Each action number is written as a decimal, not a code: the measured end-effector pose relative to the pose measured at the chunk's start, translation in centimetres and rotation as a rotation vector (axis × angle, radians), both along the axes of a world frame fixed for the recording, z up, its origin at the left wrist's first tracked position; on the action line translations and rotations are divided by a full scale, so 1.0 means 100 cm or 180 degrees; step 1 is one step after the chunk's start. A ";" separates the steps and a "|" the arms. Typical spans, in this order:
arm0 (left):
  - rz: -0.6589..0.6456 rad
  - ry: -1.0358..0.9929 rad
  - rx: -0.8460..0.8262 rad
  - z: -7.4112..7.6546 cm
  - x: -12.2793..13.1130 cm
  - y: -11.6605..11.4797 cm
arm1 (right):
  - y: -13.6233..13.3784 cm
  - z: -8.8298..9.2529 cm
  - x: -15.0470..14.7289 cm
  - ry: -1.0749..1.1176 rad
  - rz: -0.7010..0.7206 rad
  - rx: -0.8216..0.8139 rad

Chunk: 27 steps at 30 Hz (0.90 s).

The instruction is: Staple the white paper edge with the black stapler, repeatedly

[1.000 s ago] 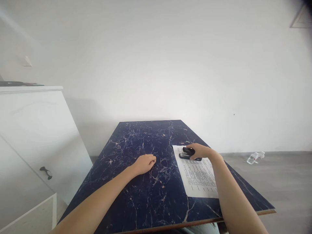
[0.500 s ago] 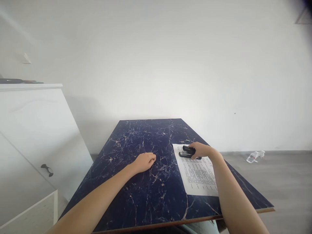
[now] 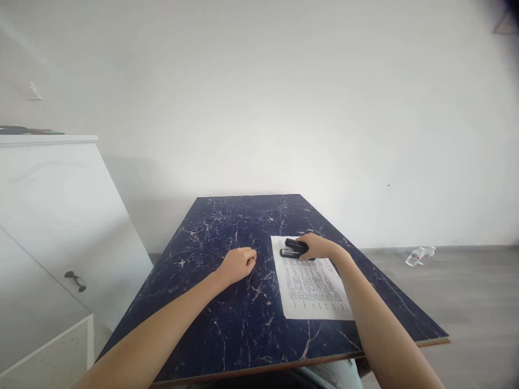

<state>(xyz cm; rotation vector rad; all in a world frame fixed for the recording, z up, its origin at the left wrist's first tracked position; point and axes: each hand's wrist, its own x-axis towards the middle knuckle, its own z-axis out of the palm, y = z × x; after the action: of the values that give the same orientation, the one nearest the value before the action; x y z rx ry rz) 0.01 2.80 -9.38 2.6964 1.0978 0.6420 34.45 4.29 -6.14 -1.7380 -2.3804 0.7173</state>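
Note:
A printed white paper sheet (image 3: 310, 286) lies on the right half of a dark blue marble-pattern table (image 3: 227, 324). A black stapler (image 3: 292, 248) sits at the sheet's far left corner, and my right hand (image 3: 318, 247) is closed around it from the right. My left hand (image 3: 238, 263) rests on the bare tabletop to the left of the sheet, fingers curled loosely inward with nothing seen in them.
A white cabinet (image 3: 52, 216) with a dark handle (image 3: 75, 281) stands left of the table. A white wall is behind. A clear plastic bottle (image 3: 417, 255) lies on the grey floor at the right.
My right hand has slid the stapler and the paper sheet leftwards across the table, closer to my left hand. The left hand has stayed put.

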 end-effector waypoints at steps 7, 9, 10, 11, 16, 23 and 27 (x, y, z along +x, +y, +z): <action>-0.0625 0.0275 0.0993 0.008 0.029 -0.071 | -0.001 -0.016 -0.062 0.0423 -0.0021 0.0693; -0.1134 0.0397 0.1061 0.004 0.040 -0.099 | -0.001 -0.021 -0.077 0.0635 -0.0020 0.0769; -0.1371 0.0432 0.1057 0.000 0.045 -0.111 | -0.002 -0.022 -0.082 0.0736 0.0024 0.0763; -0.1594 0.0456 0.1017 -0.006 0.049 -0.122 | -0.002 -0.024 -0.086 0.0816 0.0084 0.0742; -0.3642 0.0956 -0.0252 -0.058 0.070 -0.140 | 0.000 -0.030 -0.091 0.1026 0.0241 0.0737; -0.3658 0.1695 -0.1357 -0.082 0.082 -0.134 | 0.001 -0.045 -0.115 0.1517 0.0132 0.0854; -0.3701 0.1863 -0.1436 -0.057 0.079 -0.137 | -0.008 -0.043 -0.131 0.1463 0.0382 0.0874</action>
<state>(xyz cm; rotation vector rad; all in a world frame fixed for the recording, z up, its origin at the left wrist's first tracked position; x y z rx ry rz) 7.89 -10.94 -15.11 2.5233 -0.3621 -0.5323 21.37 3.44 -10.44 -1.1808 -2.1517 0.6765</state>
